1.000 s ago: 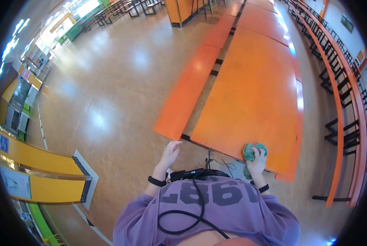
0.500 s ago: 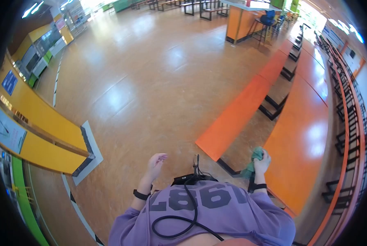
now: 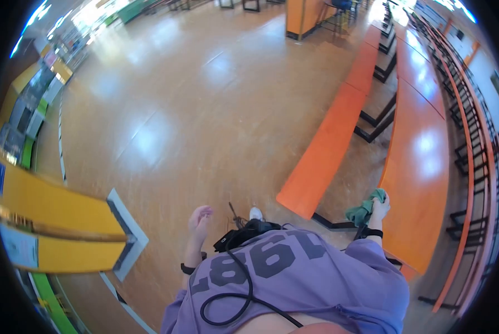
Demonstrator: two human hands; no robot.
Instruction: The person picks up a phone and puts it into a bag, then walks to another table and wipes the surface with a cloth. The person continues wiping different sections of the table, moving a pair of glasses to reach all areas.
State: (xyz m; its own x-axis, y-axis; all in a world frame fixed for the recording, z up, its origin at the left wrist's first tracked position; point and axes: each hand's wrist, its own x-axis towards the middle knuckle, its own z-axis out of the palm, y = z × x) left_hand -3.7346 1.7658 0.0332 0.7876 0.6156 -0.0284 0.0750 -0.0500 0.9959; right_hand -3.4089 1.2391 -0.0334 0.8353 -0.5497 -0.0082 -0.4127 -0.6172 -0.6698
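My right hand [image 3: 380,209] grips a crumpled green cloth [image 3: 361,212], whose loose part hangs to the left of the fingers. Hand and cloth are at the near end of a long orange table [image 3: 416,183], overlapping its left edge in this view. My left hand [image 3: 200,218] is raised over the brown floor, its fingers loosely bent and holding nothing. Between the two hands, a black device [image 3: 233,239] with a looping black cable rests against the front of my purple shirt [image 3: 294,278].
An orange bench [image 3: 322,161] runs along the table's left side on black metal legs. To the left stands a yellow pillar [image 3: 77,217] with a grey base edge. An orange counter [image 3: 302,19] with stools is farther ahead, and more tables line the right.
My view has turned and the bench and table sit nearer. My right hand has moved right with the cloth, against the table's edge. A white shoe now shows below.
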